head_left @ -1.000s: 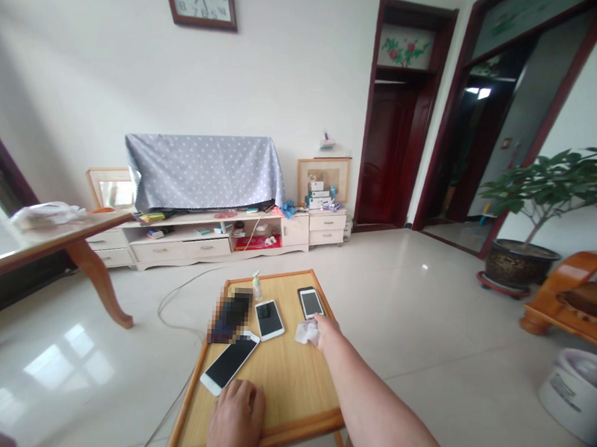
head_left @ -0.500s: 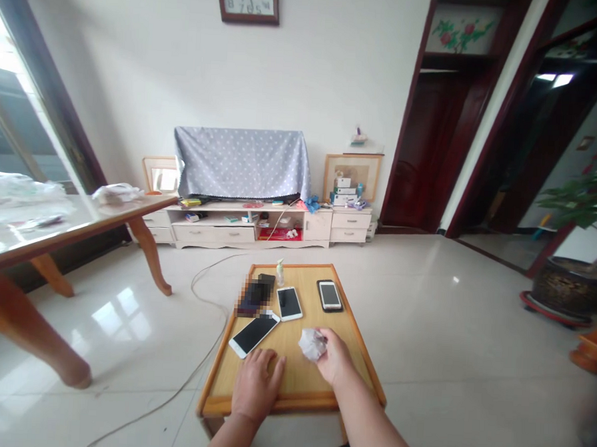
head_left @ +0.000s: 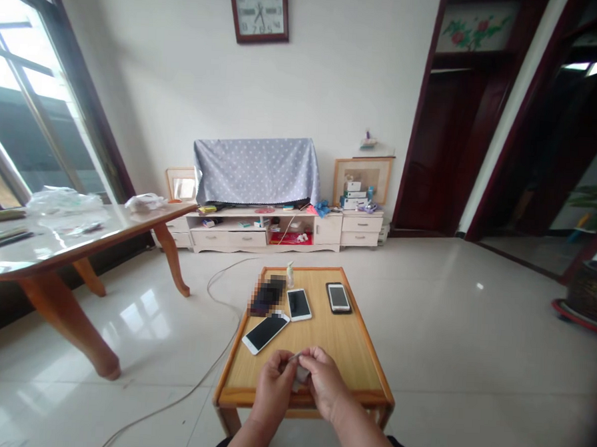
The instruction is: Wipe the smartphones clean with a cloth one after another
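Over the near edge of the small wooden table (head_left: pixel 342 342), my left hand (head_left: pixel 274 382) and my right hand (head_left: pixel 324 378) meet, thumbs and fingers pinching a crumpled pale cloth (head_left: pixel 300 375). Much of the cloth is hidden by the fingers. Beyond my left hand lies a white phone with a dark screen (head_left: pixel 267 332), set at a slant. A second white phone (head_left: pixel 299 305) rests near the table's middle. Toward the far right corner, another white phone (head_left: pixel 339 297) lies on a black phone or case (head_left: pixel 344 311).
A small pump bottle (head_left: pixel 290 275) stands at the table's far edge, beside a dark, pixelated item (head_left: pixel 267 295). To the left is a larger table (head_left: pixel 128 226) with plastic bags (head_left: pixel 62 201). A cable (head_left: pixel 190 386) runs over the floor. A low cabinet (head_left: pixel 217 238) lines the wall.
My left hand has lifted from the tabletop and joined my right hand on the cloth. My right hand has drawn the cloth nearer. The camera view has shifted left and up.
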Available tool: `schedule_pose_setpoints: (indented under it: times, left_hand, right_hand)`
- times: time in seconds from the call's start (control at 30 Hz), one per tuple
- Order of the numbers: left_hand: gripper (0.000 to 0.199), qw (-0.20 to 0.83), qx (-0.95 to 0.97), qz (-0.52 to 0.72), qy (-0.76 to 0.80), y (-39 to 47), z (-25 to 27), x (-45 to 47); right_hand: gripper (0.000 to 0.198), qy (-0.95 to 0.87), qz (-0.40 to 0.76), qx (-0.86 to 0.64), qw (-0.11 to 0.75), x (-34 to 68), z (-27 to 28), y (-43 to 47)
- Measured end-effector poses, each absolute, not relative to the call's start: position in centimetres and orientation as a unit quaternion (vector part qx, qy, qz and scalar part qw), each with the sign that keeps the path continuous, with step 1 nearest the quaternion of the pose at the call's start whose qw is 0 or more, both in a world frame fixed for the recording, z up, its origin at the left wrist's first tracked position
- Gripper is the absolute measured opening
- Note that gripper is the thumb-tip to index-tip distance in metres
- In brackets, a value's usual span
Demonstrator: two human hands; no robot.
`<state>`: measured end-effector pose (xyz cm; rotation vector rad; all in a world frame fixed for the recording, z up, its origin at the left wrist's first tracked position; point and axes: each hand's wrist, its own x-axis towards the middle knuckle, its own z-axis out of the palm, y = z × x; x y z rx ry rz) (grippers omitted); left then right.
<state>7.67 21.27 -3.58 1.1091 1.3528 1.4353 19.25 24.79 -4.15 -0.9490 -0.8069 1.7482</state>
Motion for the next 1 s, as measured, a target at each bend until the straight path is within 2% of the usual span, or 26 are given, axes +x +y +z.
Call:
schedule_pose_setpoints:
  times: [0.1,0.23,0.4,0.5,0.6,0.7,0.8,0.9,1.0]
  left_hand:
    - [0.038,0.416,0.411,0.600,0.546,21.4,-3.3,7.3]
    - [0.037,0.420,0.412,0.607,0.535,21.5,-2.8,7.0]
    - [0.027,0.351,0.510,0.542,0.568,21.4,-3.5,7.0]
    - [0.026,0.296,0.570,0.489,0.590,21.3,-4.2,6.6]
    - [0.031,0.243,0.612,0.445,0.607,21.9,-4.4,5.3]
    - [0.039,0.121,0.630,0.395,0.658,23.6,-4.1,3.1]
    - [0.055,0.023,0.615,0.286,0.735,26.0,-3.9,0.5]
    - [0.067,0.010,0.609,0.181,0.772,28.1,-4.2,-1.5]
    - [0.069,0.034,0.617,0.121,0.777,29.3,-4.8,-2.8]
  right_hand:
    - [0.029,-0.363,0.673,-0.440,0.471,19.4,-4.3,24.5]
    - [0.038,-0.309,0.754,-0.408,0.411,19.5,-4.0,24.1]
    - [0.022,-0.274,0.776,-0.370,0.431,19.8,-3.6,24.0]
    - [0.020,-0.275,0.767,-0.380,0.437,20.3,-3.7,24.4]
    - [0.021,-0.278,0.748,-0.404,0.447,21.0,-3.7,25.1]
    - [0.024,-0.283,0.726,-0.430,0.455,21.6,-3.6,25.9]
    - [0.026,-0.292,0.707,-0.448,0.463,22.0,-3.7,26.7]
    - [0.027,-0.303,0.690,-0.461,0.469,22.1,-3.9,27.2]
    - [0.029,-0.308,0.675,-0.473,0.474,22.2,-4.1,27.7]
